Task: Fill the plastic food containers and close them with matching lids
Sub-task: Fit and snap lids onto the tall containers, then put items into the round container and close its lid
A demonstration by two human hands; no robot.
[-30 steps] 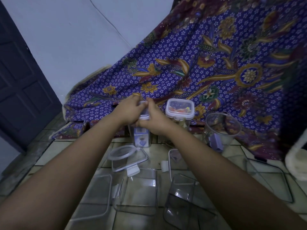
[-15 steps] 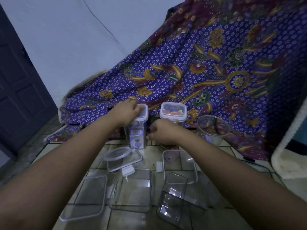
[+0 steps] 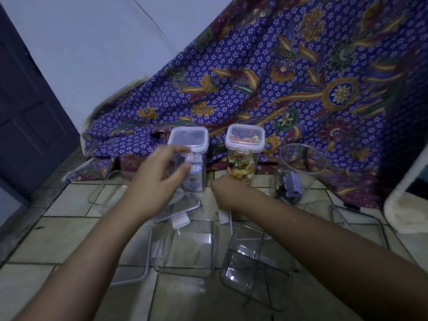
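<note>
A tall clear container (image 3: 196,177) with its white-rimmed lid (image 3: 188,139) on top stands on the tiled floor by the cloth. My left hand (image 3: 162,174) is right in front of it, fingers spread, index tip at the lid's front flap and thumb lower on the wall. To its right stands a second lidded container (image 3: 243,163) full of colourful pieces. My right hand (image 3: 223,187) is low at that container's base, fingers curled under, with nothing seen in it. Empty clear containers (image 3: 185,249) (image 3: 245,262) lie nearer me.
A round clear tub (image 3: 301,167) holding a purple piece stands at the right. Loose lids lie on the floor (image 3: 69,228): one at the left (image 3: 134,260), one under my left wrist (image 3: 185,205), one at the right (image 3: 361,225). Patterned cloth (image 3: 301,77) rises behind.
Both hands came off the top of the left container's lid. My left hand dropped to its front, and my right hand moved down and right to the floor.
</note>
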